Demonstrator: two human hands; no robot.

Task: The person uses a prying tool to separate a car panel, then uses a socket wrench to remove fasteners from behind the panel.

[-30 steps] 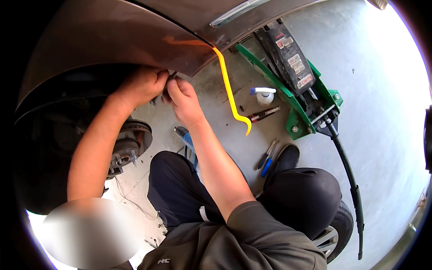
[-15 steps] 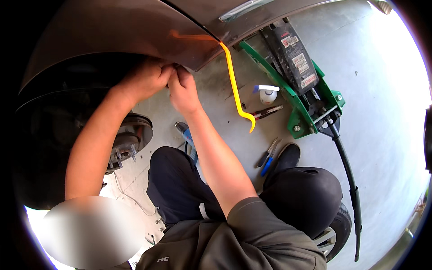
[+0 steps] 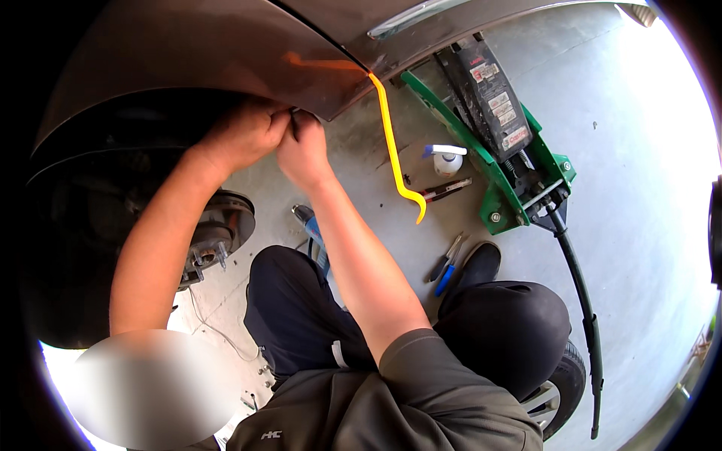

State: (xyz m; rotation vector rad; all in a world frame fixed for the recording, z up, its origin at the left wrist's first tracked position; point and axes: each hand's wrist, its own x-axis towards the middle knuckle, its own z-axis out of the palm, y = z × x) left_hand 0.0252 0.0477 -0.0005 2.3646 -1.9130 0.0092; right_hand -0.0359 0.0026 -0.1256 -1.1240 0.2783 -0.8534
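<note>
Both my hands meet at the lower rear edge of the brown car fender [image 3: 203,60], where it borders the wheel arch. My left hand [image 3: 252,135] is closed against that edge, its fingertips partly hidden. Touching it on the right, my right hand [image 3: 302,154] has its fingers closed around a small dark piece [image 3: 294,124], too little of which shows to name. From the seam between fender and door hangs a yellow-orange hooked rod [image 3: 391,143], just right of my hands. Below my left forearm is a bare wheel hub with brake disc [image 3: 241,219].
A green floor jack [image 3: 492,177] with a long black handle stands under the car at right. On the floor lie a white spray bottle [image 3: 448,161], a red-and-black tool [image 3: 447,188], blue-handled pliers [image 3: 446,278] and a blue power tool [image 3: 310,225]. A wheel [image 3: 575,376] rests behind my knee.
My right hand has turned slightly and shifted a little left, and more of the small dark piece shows between its fingers. My left hand stays nearly in place.
</note>
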